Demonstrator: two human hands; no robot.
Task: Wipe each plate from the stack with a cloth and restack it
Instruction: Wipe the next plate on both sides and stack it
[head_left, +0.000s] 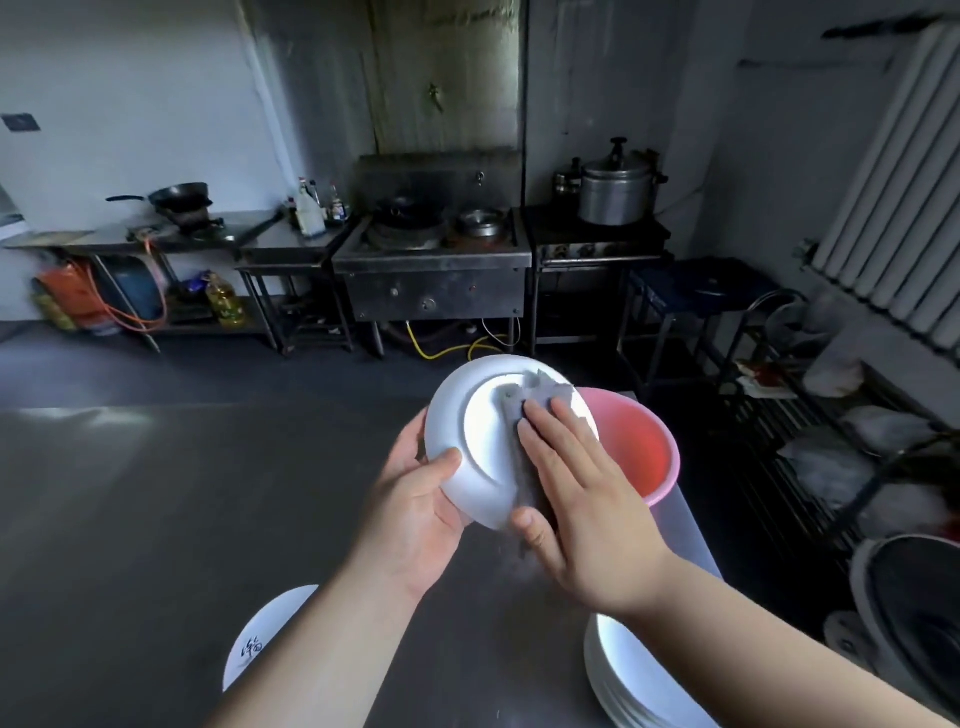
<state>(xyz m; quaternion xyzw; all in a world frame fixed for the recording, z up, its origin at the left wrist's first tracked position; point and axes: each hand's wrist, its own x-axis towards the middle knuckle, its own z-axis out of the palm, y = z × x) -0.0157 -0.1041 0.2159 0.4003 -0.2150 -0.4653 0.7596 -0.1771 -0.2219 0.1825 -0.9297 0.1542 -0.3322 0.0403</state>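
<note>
While the wiping of one plate is under way above the steel table, a single white plate with dark lettering lies at the near left, likely the start of the wiped pile. The left hand grips the rim of the raised plate, thumb curled over its edge, holding it tilted with the underside and foot ring showing. The right hand lies flat, fingers straight, pressing a grey cloth against that underside. For a good wipe, the left hand should turn the plate steadily while the cloth sweeps ring and rim. Behind sits a pink basin; the stack of plates waits at the near right.
</note>
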